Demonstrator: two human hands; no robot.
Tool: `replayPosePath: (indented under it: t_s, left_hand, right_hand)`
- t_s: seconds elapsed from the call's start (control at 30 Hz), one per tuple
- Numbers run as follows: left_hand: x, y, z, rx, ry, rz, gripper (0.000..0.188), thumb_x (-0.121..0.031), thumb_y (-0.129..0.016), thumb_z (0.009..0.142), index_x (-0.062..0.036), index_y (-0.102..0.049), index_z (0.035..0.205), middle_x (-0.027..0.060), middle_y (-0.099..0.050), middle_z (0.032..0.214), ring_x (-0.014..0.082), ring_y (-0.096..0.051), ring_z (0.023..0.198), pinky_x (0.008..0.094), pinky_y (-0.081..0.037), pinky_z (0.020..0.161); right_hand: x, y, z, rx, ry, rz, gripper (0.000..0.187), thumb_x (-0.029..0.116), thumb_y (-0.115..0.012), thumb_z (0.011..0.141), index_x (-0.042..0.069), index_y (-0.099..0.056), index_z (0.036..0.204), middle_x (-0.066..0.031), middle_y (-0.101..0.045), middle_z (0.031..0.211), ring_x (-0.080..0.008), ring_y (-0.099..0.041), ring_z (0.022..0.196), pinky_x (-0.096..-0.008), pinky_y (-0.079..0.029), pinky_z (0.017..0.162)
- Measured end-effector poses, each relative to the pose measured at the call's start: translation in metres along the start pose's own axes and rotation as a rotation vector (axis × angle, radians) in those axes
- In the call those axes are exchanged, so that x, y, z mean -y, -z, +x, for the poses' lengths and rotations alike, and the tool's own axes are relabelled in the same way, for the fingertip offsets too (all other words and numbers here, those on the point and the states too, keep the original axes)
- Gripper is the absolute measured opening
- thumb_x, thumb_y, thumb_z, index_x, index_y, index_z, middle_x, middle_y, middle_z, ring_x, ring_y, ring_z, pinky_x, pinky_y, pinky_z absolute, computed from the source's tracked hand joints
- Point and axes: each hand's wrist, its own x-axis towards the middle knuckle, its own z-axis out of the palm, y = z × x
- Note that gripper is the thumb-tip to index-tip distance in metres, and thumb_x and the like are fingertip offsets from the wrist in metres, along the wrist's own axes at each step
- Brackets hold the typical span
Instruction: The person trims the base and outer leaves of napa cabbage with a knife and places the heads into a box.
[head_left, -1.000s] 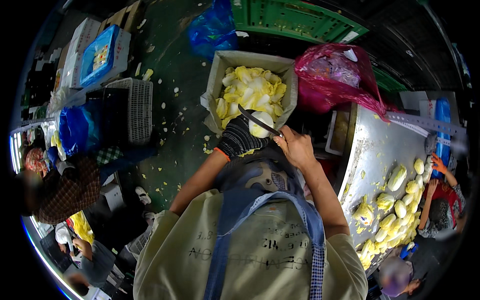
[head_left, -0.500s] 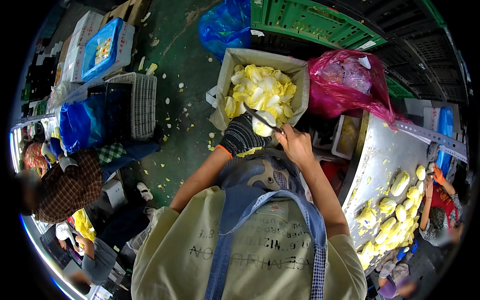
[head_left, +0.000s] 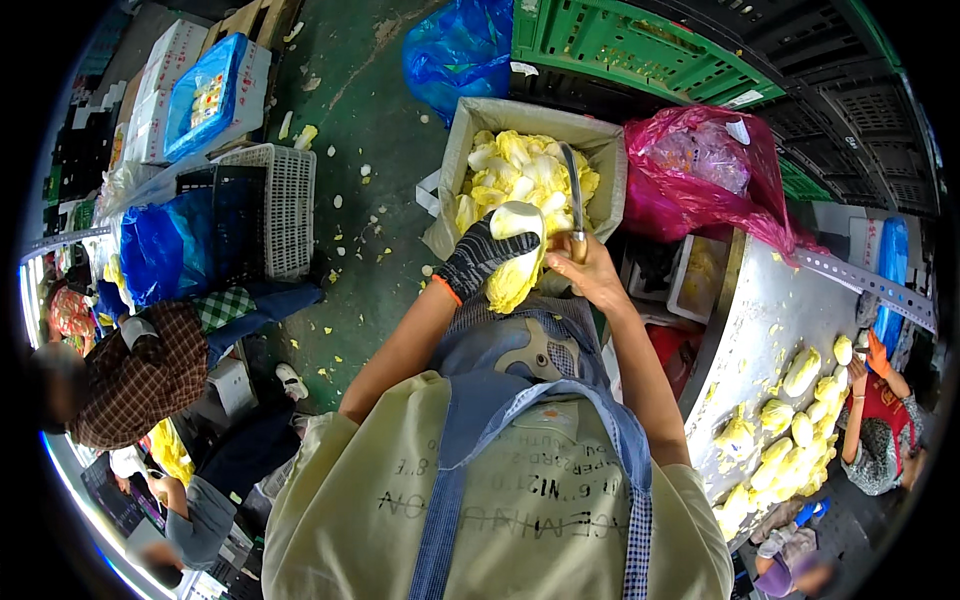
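Note:
A pale yellow napa cabbage (head_left: 519, 262) with a white base is gripped in my left hand (head_left: 478, 258), which wears a dark striped knit glove with an orange cuff. Its base points away from me, the leaves toward my lap. My bare right hand (head_left: 588, 272) is closed round the handle of a curved knife (head_left: 573, 185); the blade stands up and away from me, apart from the cabbage. Just beyond both hands is a lined box (head_left: 612, 160) heaped with loose yellow cabbage leaves (head_left: 540, 165).
To the right, a metal table (head_left: 765, 310) bears several trimmed cabbages (head_left: 790, 440); a person in orange gloves (head_left: 877, 355) works there. A pink plastic bag (head_left: 690, 165) adjoins the box, green crates (head_left: 640, 50) stand behind. At left are a white basket (head_left: 290, 210) and seated people.
The knife has come away from the cabbage's base and swung upright to the right. My left hand has turned the cabbage so that its leafy length shows.

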Motion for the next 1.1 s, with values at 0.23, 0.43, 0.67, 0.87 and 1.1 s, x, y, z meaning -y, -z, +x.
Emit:
replayPosePath:
  t_s: [0.23, 0.43, 0.67, 0.87, 1.1]
  left_hand:
    - [-0.001, 0.002, -0.002, 0.026, -0.015, -0.255, 0.037, -0.016, -0.065, 0.079, -0.0024, -0.052, 0.111, 0.0041, -0.058, 0.1, 0.0126, -0.054, 0.089, 0.0264, -0.046, 0.078]
    - [0.017, -0.001, 0.003, -0.071, -0.133, -0.05, 0.054, -0.019, -0.074, 0.07, -0.0025, -0.049, 0.115, 0.0062, -0.057, 0.104, 0.0149, -0.055, 0.092, 0.0284, -0.046, 0.081]
    - [0.049, 0.024, 0.014, -0.12, -0.047, -0.529, 0.052, -0.026, -0.069, 0.074, -0.0025, -0.049, 0.116, 0.0091, -0.058, 0.104, 0.0211, -0.057, 0.092, 0.0323, -0.048, 0.082]
    - [0.033, 0.041, 0.009, -0.149, 0.117, -0.936, 0.057, -0.047, -0.049, 0.083, -0.0045, -0.046, 0.12, 0.0152, -0.056, 0.11, 0.03, -0.055, 0.101, 0.0423, -0.045, 0.089]
    - [0.032, 0.026, -0.002, 0.064, -0.036, -0.45, 0.055, -0.029, -0.065, 0.078, -0.0007, -0.045, 0.12, 0.0095, -0.057, 0.109, 0.0196, -0.056, 0.098, 0.0318, -0.046, 0.085]
  right_hand:
    - [0.018, -0.016, 0.007, 0.0, 0.082, 0.623, 0.04, 0.0, -0.067, 0.072, -0.003, -0.047, 0.106, -0.0055, -0.053, 0.097, -0.0127, -0.051, 0.089, -0.0264, -0.044, 0.077]
    - [0.017, -0.022, 0.017, -0.046, 0.108, 0.301, 0.034, -0.001, -0.068, 0.067, 0.003, -0.047, 0.093, 0.001, -0.045, 0.082, -0.0073, -0.044, 0.072, -0.022, -0.04, 0.064]
    - [0.005, -0.021, 0.019, -0.116, 0.106, 0.528, 0.031, -0.008, -0.056, 0.067, 0.002, -0.046, 0.095, -0.003, -0.052, 0.084, -0.012, -0.055, 0.076, -0.0245, -0.044, 0.068]
    - [-0.003, -0.005, 0.032, -0.261, 0.073, 0.037, 0.047, 0.005, -0.064, 0.074, -0.005, -0.044, 0.115, -0.0107, -0.057, 0.099, -0.0153, -0.056, 0.087, -0.028, -0.045, 0.077]
    - [0.029, -0.034, 0.023, 0.011, 0.171, 0.293, 0.044, 0.007, -0.07, 0.07, -0.004, -0.048, 0.106, -0.0061, -0.057, 0.093, -0.0109, -0.052, 0.084, -0.0233, -0.045, 0.075]
